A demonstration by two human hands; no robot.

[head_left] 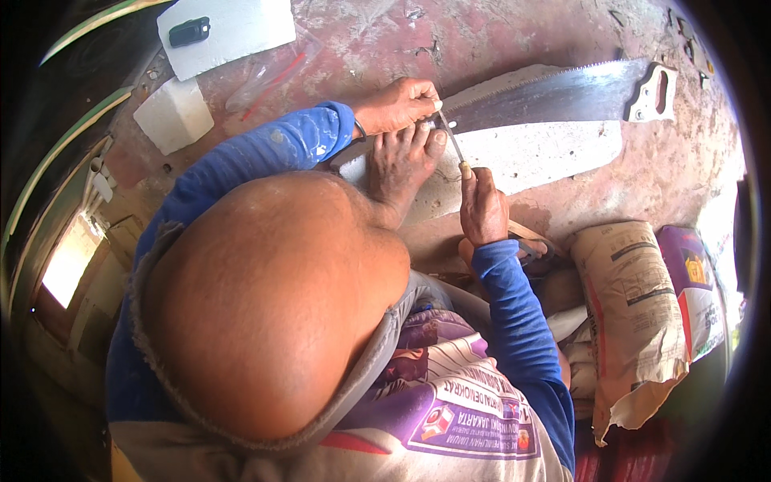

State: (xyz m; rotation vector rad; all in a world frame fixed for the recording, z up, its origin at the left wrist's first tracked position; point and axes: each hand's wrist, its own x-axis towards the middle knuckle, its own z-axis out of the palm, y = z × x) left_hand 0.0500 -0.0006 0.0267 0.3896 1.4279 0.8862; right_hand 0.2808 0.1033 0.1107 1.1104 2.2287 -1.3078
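A hand saw lies on a long pale slab (554, 153), its wide steel blade (546, 98) pointing left and its light-coloured handle (640, 104) at the right. The toothed edge faces away from me. Across the narrow end of the blade runs a thin metal file (453, 140). My left hand (399, 106) pinches its far end between thumb and fingers. My right hand (484, 210) is closed round its near end. My bare foot (404, 161) rests on the slab beside the saw's tip, just below my left hand. Contact between file and teeth is too small to make out.
Two white slab pieces lie at the upper left, the larger (241, 32) bearing a small black device (189, 31). Beside them is a clear plastic bag (277, 76) with a red strip. A torn brown paper sack (634, 289) and a purple-white sack (692, 281) stand at the right.
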